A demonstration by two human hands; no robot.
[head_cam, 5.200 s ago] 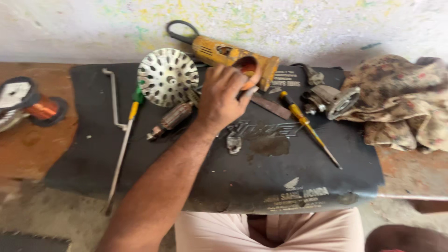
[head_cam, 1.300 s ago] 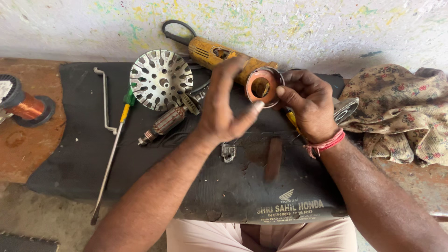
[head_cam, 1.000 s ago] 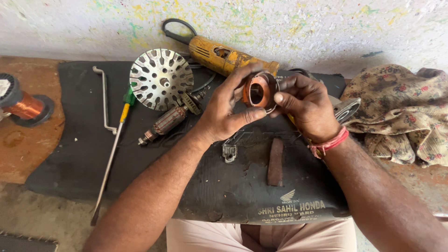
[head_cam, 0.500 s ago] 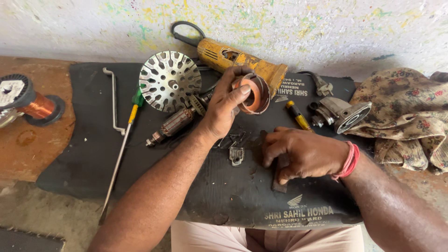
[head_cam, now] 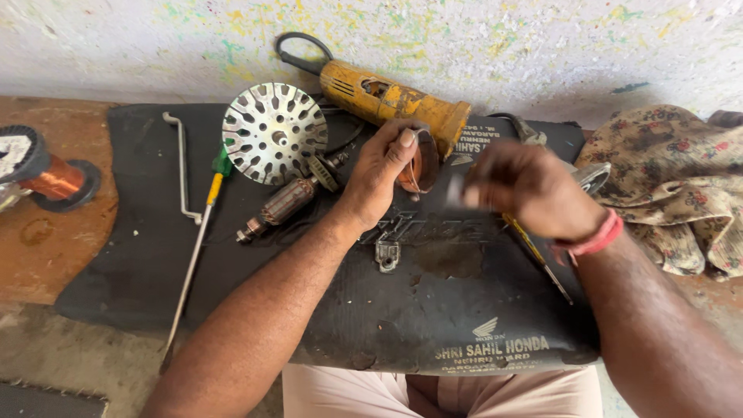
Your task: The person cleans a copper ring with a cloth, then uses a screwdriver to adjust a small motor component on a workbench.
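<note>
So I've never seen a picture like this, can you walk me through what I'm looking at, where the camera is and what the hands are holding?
The camera sits on a person's head and looks down at their two bare hands over a black rubber mat. The left hand holds a round copper-wound motor coil. The right hand, with a red band at the wrist, is blurred; it seems to grip a small flat piece, but I cannot tell what it is. On the mat lie a yellow angle grinder body, a slotted round metal disc, a copper-wound motor armature, a green-and-yellow handled screwdriver and a bent metal rod. A spool of copper wire sits at left, a flowered cloth at right.
</note>
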